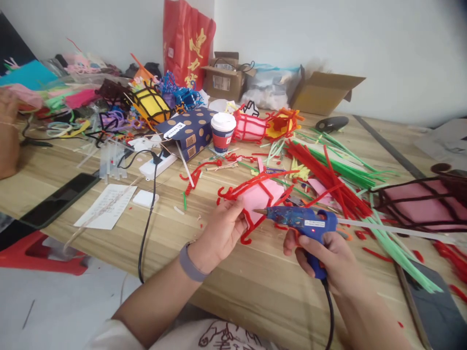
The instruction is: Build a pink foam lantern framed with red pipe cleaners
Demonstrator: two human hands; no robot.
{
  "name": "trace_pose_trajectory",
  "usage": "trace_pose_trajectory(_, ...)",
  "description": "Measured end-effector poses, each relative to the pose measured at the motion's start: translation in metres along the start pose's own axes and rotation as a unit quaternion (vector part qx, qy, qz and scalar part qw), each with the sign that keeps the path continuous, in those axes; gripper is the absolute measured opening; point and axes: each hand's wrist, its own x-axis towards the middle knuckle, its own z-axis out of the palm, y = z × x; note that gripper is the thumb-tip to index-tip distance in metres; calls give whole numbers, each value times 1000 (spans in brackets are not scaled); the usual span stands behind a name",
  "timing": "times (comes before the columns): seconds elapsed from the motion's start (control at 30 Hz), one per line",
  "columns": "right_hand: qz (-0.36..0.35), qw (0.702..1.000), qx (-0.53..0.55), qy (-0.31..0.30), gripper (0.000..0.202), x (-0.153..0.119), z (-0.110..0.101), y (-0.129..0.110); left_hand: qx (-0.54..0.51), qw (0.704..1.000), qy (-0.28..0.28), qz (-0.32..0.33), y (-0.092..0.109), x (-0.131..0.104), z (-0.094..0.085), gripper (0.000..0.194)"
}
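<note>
My left hand (222,233) pinches the near edge of a pink lantern (260,194) framed in red pipe cleaners with curled ends. In my right hand (328,257) is a blue hot glue gun (299,218), its small red light lit. A long clear glue stick (386,227) sticks out of its back. The metal nozzle points left, close to the lantern's lower red edge and my left fingertips; whether it touches, I cannot tell. Part of the lantern is hidden behind the hand and the gun.
Red pipe cleaners (328,180) and green ones (339,165) lie right of centre. A paper cup (223,133) stands beside a dotted box (193,129). Phones, a power strip (156,165) with a cable, and other lanterns lie around. Another person's hand (8,131) shows at far left.
</note>
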Motion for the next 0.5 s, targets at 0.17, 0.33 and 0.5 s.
trace_pose_trajectory(0.17,-16,999,14,26,40,-4,-3,-2,-7,1000,-12,-9,2,-1,-2,7)
trace_pose_trajectory(0.33,-20,999,19,40,40,-6,-8,0,-7,1000,-16,-19,1,-3,-1,10)
trace_pose_trajectory(0.5,-24,998,31,40,39,-7,-8,-2,-24,999,31,-34,-1,-3,-1,14)
